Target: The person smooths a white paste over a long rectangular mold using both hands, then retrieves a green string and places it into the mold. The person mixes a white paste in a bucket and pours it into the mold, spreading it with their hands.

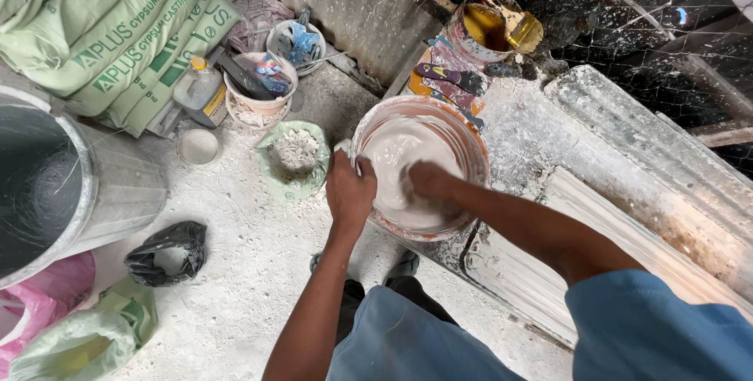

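Left hand clenched on near-left rim of round basin on worktop, right hand sunk in white slurry mid-basin, grip state hidden; no long axis.

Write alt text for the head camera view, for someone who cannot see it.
A person's right hand is sunk in pale wet mix inside a round basin, while the left hand grips its rim. Stacked green sacks lie on the dusty floor.
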